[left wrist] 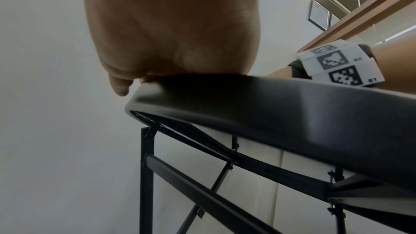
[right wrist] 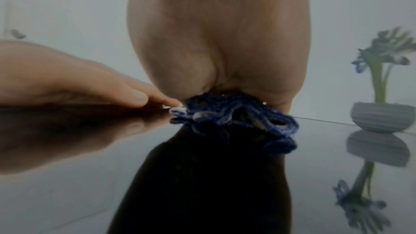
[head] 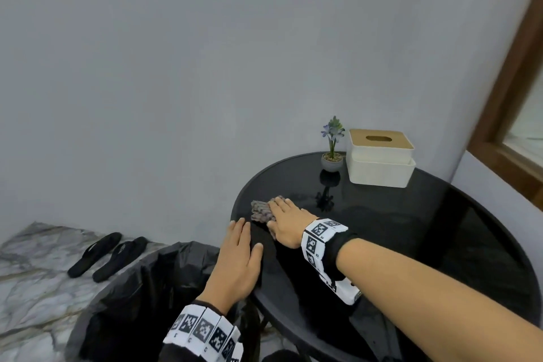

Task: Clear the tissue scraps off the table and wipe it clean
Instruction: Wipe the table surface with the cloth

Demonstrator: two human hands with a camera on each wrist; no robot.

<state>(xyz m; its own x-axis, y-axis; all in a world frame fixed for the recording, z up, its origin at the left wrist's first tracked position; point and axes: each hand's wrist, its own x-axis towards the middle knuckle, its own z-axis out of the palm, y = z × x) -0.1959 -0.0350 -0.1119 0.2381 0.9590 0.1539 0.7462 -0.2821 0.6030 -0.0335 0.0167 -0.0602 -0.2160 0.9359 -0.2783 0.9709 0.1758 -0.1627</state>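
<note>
My right hand (head: 286, 223) lies flat on a crumpled blue-grey cloth (head: 261, 210) near the left side of the round black glossy table (head: 411, 229), fingers straight and pressing it down. In the right wrist view the right hand's palm (right wrist: 216, 42) covers the cloth (right wrist: 236, 113), and small white bits (right wrist: 178, 110) lie at the cloth's left edge. My left hand (head: 239, 261) rests flat on the table's left rim beside it, holding nothing. Its fingers (right wrist: 78, 81) almost touch the cloth. In the left wrist view the left hand (left wrist: 173, 24) lies on the rim (left wrist: 270, 99).
A white tissue box with a wooden lid (head: 380, 156) and a small potted flower (head: 332, 144) stand at the table's far edge. Below the left rim is a bin lined with a black bag (head: 147, 288). Black slippers (head: 105, 256) lie on the marble floor by the wall.
</note>
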